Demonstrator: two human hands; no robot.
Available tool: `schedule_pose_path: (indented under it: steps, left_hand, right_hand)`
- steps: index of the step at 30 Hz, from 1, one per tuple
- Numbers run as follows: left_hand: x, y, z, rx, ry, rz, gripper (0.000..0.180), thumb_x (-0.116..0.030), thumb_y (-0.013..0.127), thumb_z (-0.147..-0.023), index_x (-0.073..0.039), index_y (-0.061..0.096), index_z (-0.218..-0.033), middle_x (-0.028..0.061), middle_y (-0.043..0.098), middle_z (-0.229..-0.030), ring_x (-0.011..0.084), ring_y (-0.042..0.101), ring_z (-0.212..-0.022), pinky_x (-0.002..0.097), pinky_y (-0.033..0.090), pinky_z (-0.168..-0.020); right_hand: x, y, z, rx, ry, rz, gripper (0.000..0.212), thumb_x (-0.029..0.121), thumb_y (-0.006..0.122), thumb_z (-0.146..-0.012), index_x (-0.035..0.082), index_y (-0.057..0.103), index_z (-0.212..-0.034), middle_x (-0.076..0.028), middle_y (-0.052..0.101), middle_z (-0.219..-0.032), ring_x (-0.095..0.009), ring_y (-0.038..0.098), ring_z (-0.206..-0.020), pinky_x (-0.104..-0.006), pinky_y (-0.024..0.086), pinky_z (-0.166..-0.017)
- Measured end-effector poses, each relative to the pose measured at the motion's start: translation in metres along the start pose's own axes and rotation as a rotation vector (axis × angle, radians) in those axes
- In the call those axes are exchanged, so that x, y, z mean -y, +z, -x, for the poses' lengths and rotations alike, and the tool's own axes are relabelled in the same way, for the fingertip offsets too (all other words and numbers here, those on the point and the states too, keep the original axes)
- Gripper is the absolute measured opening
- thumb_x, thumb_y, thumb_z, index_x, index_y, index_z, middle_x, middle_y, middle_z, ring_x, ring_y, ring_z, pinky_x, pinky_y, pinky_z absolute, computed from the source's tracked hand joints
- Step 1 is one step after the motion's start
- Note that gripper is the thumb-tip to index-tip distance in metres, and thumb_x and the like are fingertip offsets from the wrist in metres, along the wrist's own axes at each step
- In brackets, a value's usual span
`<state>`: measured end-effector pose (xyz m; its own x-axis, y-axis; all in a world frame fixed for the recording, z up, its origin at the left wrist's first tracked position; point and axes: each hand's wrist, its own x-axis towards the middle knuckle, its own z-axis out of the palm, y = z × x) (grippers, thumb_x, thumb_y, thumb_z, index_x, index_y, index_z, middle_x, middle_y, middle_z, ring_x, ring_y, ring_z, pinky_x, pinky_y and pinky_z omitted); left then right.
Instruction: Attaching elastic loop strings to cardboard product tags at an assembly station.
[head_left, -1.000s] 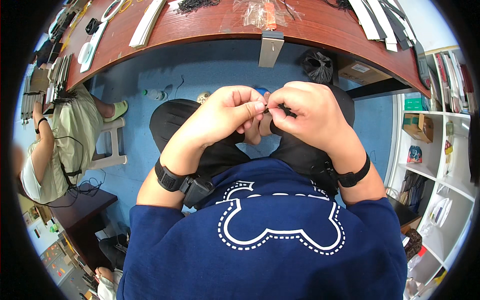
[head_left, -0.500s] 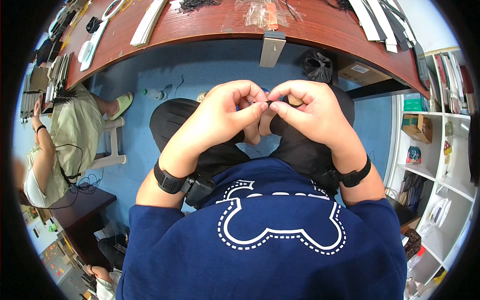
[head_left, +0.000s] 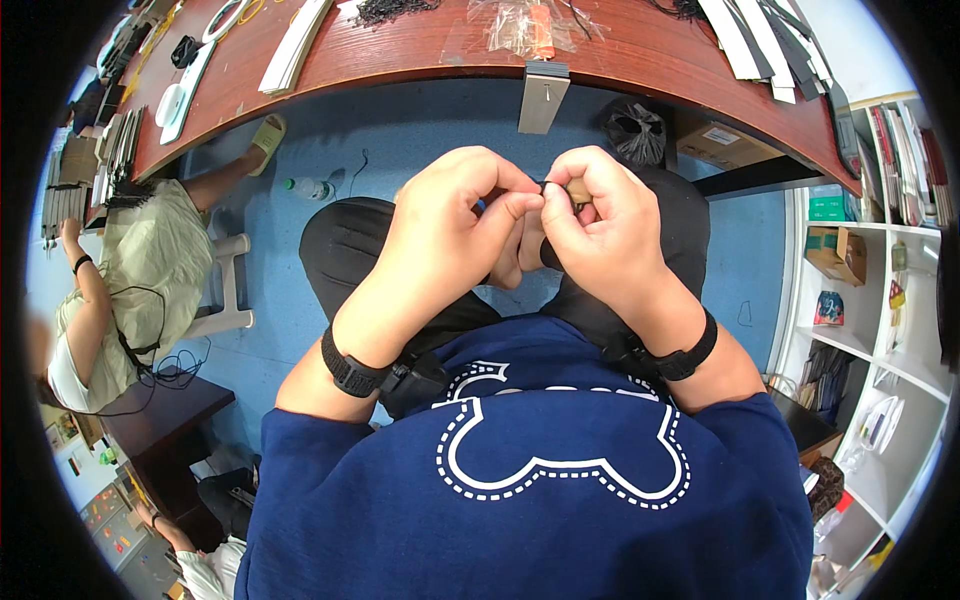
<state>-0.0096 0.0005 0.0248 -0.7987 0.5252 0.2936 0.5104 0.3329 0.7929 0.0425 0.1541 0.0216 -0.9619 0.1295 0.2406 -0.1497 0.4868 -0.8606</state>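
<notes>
My left hand (head_left: 445, 225) and my right hand (head_left: 608, 225) meet in front of my lap, below the table edge. Thumb and forefinger of each are pinched together, tips nearly touching. Between them shows a small black piece (head_left: 543, 187), thin and mostly covered by the fingertips, so its kind is unclear. A tan, rounded thing (head_left: 577, 188) peeks out from inside the curled fingers of my right hand; most of it is hidden.
Ahead runs a reddish-brown table (head_left: 400, 62) with white strips (head_left: 296, 48), black strands (head_left: 395, 8) and clear plastic bags (head_left: 505, 28). A grey block (head_left: 543, 98) juts from its edge. Below are a bottle (head_left: 308, 188) and a black bag (head_left: 634, 132). Another person sits left; shelves (head_left: 870, 330) stand right.
My fingertips have drawn closer together, and the black piece shows less between them. Both wrists have turned inward a little. At left, the other person's foot has moved forward, under the table.
</notes>
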Motion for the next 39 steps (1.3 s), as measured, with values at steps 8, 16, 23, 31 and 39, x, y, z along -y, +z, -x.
schedule_pose_path:
  steps: [8,16,23,31,39]
  left_hand:
    - [0.000,0.001,0.006,-0.008,-0.295,0.394,0.007,-0.004,0.063,-0.079,-0.001,0.063,-0.086,0.0056,0.063,-0.077,0.0127,0.060,-0.070,0.0242,0.047,-0.062]
    - [0.006,-0.005,0.006,0.063,-0.374,0.735,0.021,-0.003,0.062,-0.082,-0.003,0.058,-0.102,0.0035,0.064,-0.079,0.0038,0.055,-0.064,0.0165,0.042,-0.054]
    - [0.006,-0.011,0.004,0.218,-0.435,0.596,0.011,-0.001,0.063,-0.080,-0.002,0.059,-0.090,0.0037,0.064,-0.076,0.0055,0.057,-0.068,0.0178,0.045,-0.059]
    - [0.012,-0.006,0.006,0.220,-0.390,0.913,0.004,-0.001,0.058,-0.083,-0.002,0.055,-0.084,0.0051,0.063,-0.077,0.0079,0.058,-0.070,0.0196,0.047,-0.063]
    - [0.013,-0.001,0.007,0.178,-0.421,0.921,0.002,-0.005,0.054,-0.087,-0.004,0.052,-0.088,0.0025,0.059,-0.076,0.0061,0.054,-0.069,0.0188,0.045,-0.064]
  right_hand:
    - [-0.003,-0.001,0.002,0.023,0.012,-0.190,0.008,0.003,0.060,-0.080,0.003,0.056,-0.086,-0.003,0.056,-0.070,-0.004,0.048,-0.053,-0.0195,0.040,-0.048]
    - [-0.008,-0.002,0.001,0.148,0.108,-0.313,0.004,0.002,0.058,-0.081,0.001,0.056,-0.085,-0.001,0.056,-0.068,-0.001,0.048,-0.056,-0.0173,0.039,-0.049]
    - [-0.011,-0.005,0.001,0.244,0.160,-0.404,0.004,0.002,0.058,-0.081,0.001,0.058,-0.085,0.000,0.058,-0.068,-0.001,0.048,-0.057,-0.0173,0.039,-0.051]
    - [-0.020,-0.003,-0.001,0.309,0.345,-0.767,0.006,0.004,0.058,-0.084,0.001,0.057,-0.090,0.002,0.056,-0.063,-0.003,0.050,-0.053,-0.0186,0.042,-0.049]
    - [-0.018,-0.012,-0.008,0.334,0.153,-0.526,0.020,0.005,0.056,-0.084,0.002,0.052,-0.104,-0.008,0.054,-0.101,-0.005,0.054,-0.063,-0.0180,0.043,-0.052]
